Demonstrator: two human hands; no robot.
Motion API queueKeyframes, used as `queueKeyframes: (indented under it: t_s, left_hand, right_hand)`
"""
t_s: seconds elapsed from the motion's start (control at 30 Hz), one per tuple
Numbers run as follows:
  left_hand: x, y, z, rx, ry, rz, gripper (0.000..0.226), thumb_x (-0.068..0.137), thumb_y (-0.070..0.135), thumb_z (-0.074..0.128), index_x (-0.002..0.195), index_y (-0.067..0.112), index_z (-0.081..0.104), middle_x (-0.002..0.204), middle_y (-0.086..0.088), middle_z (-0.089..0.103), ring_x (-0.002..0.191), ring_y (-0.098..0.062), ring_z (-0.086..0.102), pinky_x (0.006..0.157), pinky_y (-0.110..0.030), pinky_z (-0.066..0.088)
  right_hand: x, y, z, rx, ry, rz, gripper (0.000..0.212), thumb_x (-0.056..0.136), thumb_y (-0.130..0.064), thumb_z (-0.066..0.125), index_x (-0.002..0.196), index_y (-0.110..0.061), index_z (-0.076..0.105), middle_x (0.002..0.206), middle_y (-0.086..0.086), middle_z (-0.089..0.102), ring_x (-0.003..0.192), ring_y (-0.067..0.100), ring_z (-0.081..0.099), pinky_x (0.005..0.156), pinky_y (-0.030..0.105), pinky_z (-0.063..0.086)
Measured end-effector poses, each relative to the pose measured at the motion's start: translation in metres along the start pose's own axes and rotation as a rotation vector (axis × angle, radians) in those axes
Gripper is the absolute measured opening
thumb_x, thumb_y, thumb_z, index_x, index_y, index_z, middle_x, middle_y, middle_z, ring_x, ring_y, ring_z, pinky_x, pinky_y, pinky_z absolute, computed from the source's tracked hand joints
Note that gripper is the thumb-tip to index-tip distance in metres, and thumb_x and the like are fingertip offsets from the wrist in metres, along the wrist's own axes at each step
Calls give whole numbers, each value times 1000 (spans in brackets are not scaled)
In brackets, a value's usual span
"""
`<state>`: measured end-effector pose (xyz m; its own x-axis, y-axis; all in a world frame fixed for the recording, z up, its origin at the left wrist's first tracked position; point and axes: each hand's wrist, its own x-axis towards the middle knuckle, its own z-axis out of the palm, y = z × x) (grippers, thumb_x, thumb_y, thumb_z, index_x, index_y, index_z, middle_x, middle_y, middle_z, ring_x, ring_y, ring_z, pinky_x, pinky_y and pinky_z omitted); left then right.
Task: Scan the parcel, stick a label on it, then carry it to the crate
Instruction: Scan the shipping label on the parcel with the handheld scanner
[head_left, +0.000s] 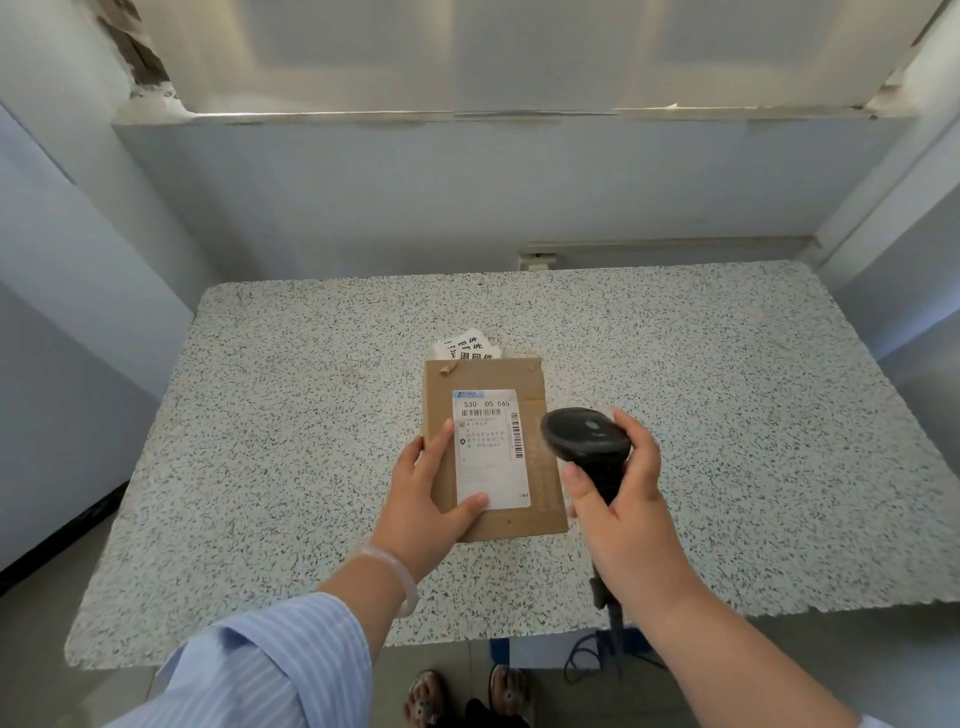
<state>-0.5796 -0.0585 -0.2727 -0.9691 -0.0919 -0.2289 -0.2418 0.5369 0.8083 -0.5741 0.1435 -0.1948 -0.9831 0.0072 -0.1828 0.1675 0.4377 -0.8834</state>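
Note:
A flat brown cardboard parcel (540, 467) lies in the middle of the speckled table (260, 415), with a white shipping label (491, 441) and barcodes on top. My left hand (423, 499) grips the parcel's near left corner, thumb on the label. My right hand (623, 509) holds a black barcode scanner (584, 436) by its handle, its head hovering over the parcel's right edge. Behind the parcel, white stickers with black characters (467, 347) poke out. No crate is in view.
A pale wall and a window ledge (467, 117) rise behind the table. The scanner's cable (615, 634) hangs past the table's front edge toward the floor, near my feet.

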Motion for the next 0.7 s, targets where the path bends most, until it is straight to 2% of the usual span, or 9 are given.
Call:
queueKeyframes:
  t_s: [0.1, 0.23, 0.37, 0.5, 0.7]
  left_hand:
    - [-2, -8, 4, -15, -21, -30, 87, 77, 44, 71, 139, 58, 11, 154, 0, 17, 136, -20, 29, 110, -37, 32]
    - [-8, -16, 13, 5, -51, -63, 87, 77, 44, 70, 139, 59, 11, 154, 0, 16, 136, -21, 29, 111, -40, 33]
    - [-11, -25, 18, 24, -72, -74, 86, 78, 43, 70, 141, 55, 12, 154, 0, 15, 137, -20, 25, 113, -41, 29]
    - [-14, -32, 24, 36, -85, -77, 85, 78, 44, 69, 139, 57, 11, 154, 0, 16, 137, -18, 26, 113, -39, 29]
    - [-16, -39, 29, 31, -100, -114, 85, 79, 46, 68, 134, 63, 5, 155, 0, 14, 139, -21, 25, 113, -44, 29]
  right_hand:
    - [18, 31, -5, -32, 12, 94, 61, 91, -38, 56, 136, -48, 17, 122, -2, 56, 98, 16, 63, 70, 24, 48]
    - [39, 65, -6, -151, 16, 187, 63, 92, -37, 58, 138, -46, 17, 127, 4, 54, 94, 18, 63, 64, 29, 53]
    - [52, 87, -3, -295, 5, 248, 67, 90, -40, 59, 143, -35, 18, 128, 8, 56, 97, 24, 59, 73, 35, 50]
    - [60, 105, -3, -361, -10, 295, 68, 89, -36, 63, 143, -31, 21, 125, 11, 59, 101, 30, 60, 80, 38, 51]
    - [66, 122, -3, -385, -16, 332, 67, 87, -35, 66, 140, -31, 24, 119, 10, 62, 94, 29, 60, 76, 39, 51]
